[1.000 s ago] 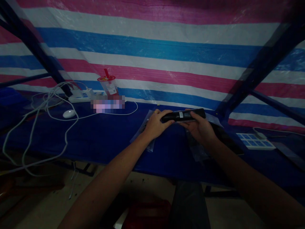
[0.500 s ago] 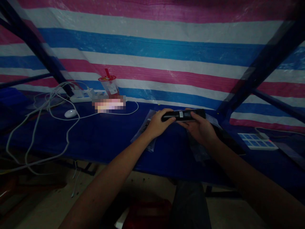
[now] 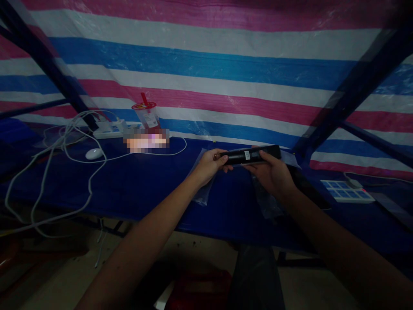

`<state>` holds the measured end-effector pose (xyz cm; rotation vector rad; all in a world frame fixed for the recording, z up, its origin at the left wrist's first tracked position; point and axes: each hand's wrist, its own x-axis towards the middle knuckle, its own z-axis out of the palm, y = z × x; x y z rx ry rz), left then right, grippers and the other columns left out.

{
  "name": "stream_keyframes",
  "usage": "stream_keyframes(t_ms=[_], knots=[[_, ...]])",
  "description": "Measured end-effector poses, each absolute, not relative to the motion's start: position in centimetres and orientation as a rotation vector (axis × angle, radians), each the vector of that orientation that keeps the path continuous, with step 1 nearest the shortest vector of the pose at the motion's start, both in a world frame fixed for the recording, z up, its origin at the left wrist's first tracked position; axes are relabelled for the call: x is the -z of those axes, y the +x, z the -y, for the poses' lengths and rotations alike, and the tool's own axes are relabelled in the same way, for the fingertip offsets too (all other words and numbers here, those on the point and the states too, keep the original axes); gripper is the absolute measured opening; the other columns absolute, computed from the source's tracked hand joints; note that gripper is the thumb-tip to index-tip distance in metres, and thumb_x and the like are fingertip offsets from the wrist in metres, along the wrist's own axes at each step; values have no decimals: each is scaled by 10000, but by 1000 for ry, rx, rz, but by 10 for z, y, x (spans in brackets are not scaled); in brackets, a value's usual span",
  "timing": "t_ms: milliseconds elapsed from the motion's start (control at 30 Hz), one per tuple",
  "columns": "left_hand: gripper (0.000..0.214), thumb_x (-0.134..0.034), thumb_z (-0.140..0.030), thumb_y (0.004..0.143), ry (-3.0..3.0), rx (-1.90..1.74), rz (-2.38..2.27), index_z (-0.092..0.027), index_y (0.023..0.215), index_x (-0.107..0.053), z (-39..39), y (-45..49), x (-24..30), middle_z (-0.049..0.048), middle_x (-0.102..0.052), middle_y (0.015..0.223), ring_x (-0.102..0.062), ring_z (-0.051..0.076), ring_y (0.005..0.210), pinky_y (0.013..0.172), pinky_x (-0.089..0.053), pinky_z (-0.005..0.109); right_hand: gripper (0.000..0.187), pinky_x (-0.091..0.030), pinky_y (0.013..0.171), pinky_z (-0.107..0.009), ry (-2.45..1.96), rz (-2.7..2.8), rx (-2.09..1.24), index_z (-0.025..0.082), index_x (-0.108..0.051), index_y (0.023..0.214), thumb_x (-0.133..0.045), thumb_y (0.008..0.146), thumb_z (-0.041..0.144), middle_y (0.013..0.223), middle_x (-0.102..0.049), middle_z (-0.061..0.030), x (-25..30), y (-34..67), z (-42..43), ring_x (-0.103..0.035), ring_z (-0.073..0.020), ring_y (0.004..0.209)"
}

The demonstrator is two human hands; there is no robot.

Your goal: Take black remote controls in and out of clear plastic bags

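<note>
A long black device [image 3: 250,155] with a small white label is held level above a dark blue table [image 3: 135,185]. My right hand [image 3: 271,172] is wrapped under its middle and right part. My left hand [image 3: 208,165] pinches its left end with the fingertips. Clear plastic bags [image 3: 203,191] lie on the table under and beside both hands.
White cables [image 3: 64,146], a white mouse [image 3: 94,153], a power strip [image 3: 108,128] and a clear cup with a red lid [image 3: 146,114] sit at the back left. A pale blue gridded tray [image 3: 346,191] lies at the right. Dark frame bars cross a striped tarp behind.
My left hand has slid off the top of the device's left end and now pinches that end with the fingertips. The right hand and the device have hardly moved.
</note>
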<state>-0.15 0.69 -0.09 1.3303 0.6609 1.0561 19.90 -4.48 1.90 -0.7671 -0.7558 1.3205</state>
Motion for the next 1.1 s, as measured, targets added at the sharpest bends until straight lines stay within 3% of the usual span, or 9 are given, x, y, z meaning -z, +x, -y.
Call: stream_keyframes(t_ms=[400, 600, 767, 933, 1100], knots=[[195, -692, -309, 907, 1288, -1078, -663, -156, 1005, -619, -2, 2, -6, 53, -699, 730, -682, 159, 598, 534, -488, 284, 74, -622, 953, -482, -791, 819, -1312, 242, -697, 952, -664, 921, 300, 934, -769, -29, -20, 198, 45, -737, -234, 946], [130, -677, -261, 912, 1236, -1137, -778, -164, 953, -601, -1, 5, -8, 45, -671, 677, -671, 173, 566, 512, -480, 286, 346, -635, 910, -536, -795, 798, -1267, 226, -669, 951, -614, 967, 567, 956, -770, -88, -18, 194, 42, -761, -282, 953], [51, -571, -205, 919, 1131, -1350, -1110, -187, 947, -610, -14, -8, -4, 12, -606, 734, -572, 130, 502, 463, -394, 267, 395, -624, 944, -546, -789, 733, -1232, 215, -692, 970, -492, 1018, 552, 1056, -784, -119, -19, 204, 37, -762, -303, 1018], [84, -522, -240, 896, 1133, -1644, -1404, -213, 905, -601, -36, -29, 6, 32, -618, 827, -616, 184, 711, 623, -472, 305, 355, -614, 968, -531, -813, 689, -1178, 236, -696, 965, -503, 1003, 531, 1102, -785, -133, -24, 212, 38, -753, -312, 1094], [80, -515, -214, 816, 1139, -1715, -1478, -213, 814, -595, -46, -36, 16, 49, -620, 822, -616, 231, 867, 736, -484, 340, 332, -597, 996, -508, -796, 644, -1188, 239, -694, 963, -453, 1021, 461, 1168, -773, -139, -31, 216, 39, -747, -310, 1116]])
